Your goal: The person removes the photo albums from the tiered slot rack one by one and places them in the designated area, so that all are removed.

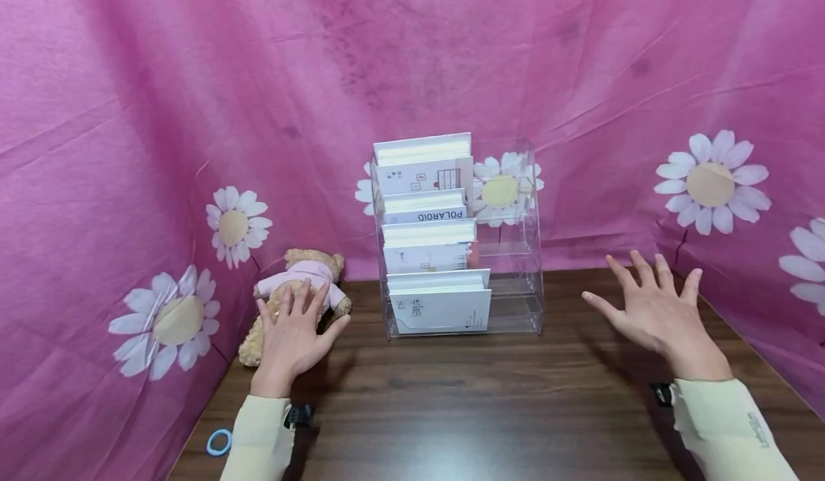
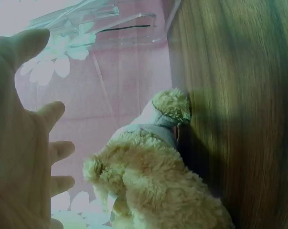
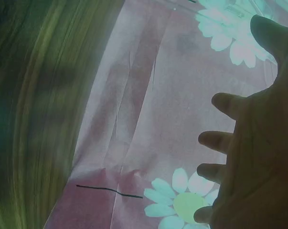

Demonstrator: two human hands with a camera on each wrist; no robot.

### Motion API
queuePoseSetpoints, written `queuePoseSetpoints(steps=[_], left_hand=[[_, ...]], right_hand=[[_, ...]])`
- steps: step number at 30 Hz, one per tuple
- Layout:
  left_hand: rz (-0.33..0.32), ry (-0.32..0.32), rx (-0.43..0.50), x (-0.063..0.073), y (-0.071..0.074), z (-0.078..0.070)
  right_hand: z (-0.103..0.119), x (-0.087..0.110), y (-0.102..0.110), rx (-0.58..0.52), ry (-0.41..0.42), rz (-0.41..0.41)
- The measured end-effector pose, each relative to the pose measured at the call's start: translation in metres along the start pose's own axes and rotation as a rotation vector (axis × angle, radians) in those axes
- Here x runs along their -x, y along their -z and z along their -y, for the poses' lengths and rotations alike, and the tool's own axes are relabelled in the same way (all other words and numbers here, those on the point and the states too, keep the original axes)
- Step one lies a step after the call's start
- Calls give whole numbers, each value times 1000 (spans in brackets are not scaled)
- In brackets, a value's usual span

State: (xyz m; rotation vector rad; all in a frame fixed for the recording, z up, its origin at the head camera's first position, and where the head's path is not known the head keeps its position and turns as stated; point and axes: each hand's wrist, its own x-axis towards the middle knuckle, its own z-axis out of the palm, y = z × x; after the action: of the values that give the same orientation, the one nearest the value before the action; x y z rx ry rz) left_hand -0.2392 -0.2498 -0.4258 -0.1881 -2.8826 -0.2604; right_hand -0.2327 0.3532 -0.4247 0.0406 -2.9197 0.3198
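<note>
My left hand (image 1: 291, 341) is spread flat in the air, fingers straight, overlapping a teddy bear (image 1: 301, 278) in the head view. The bear, tan and plush with a pale pink top, lies on the table at the left; the left wrist view shows its furry body (image 2: 158, 186) beside the palm. Over the right side of the table, my right hand (image 1: 657, 316) is spread with nothing in it. Between the hands stands a clear acrylic tiered rack (image 1: 515, 309). Its left side holds several white booklets or cards (image 1: 441, 309), one tier reading POLAROID upside down.
A small blue ring (image 1: 219, 442) lies at the table's lower left, by the left sleeve. Pink cloth (image 1: 425, 51) printed with white daisies hangs behind and along both sides of the brown wooden table (image 1: 477, 402). A dark band sits at each wrist.
</note>
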Motion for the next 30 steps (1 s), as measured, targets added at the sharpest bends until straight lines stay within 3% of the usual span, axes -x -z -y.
queuePoseSetpoints(steps=[3,6,8,11,15,18,22,26,30], left_hand=[[-20,-1,45,-2,-2,-4],[-79,-47,136,-7,-7,-12],[-112,-87,239,-12,-12,-19],[-128,-111,415,-20,-20,-29],[-76,-85,683,-32,-32,-39],[-7,-45,822,-39,-41,-43],[89,5,901,-44,-50,-46],[175,57,970,-47,-57,-48],[211,71,1014,-49,-63,-51]], right_hand=[[5,-2,1,-30,35,-61],[14,-3,4,-128,106,-186],[22,-3,7,-210,162,-259],[35,-3,9,-325,218,-298],[54,-8,8,-500,237,-250],[68,-16,3,-673,263,-190],[85,-25,-5,-830,269,-101],[100,-32,-11,-911,247,-26],[113,-40,-18,-1016,252,32]])
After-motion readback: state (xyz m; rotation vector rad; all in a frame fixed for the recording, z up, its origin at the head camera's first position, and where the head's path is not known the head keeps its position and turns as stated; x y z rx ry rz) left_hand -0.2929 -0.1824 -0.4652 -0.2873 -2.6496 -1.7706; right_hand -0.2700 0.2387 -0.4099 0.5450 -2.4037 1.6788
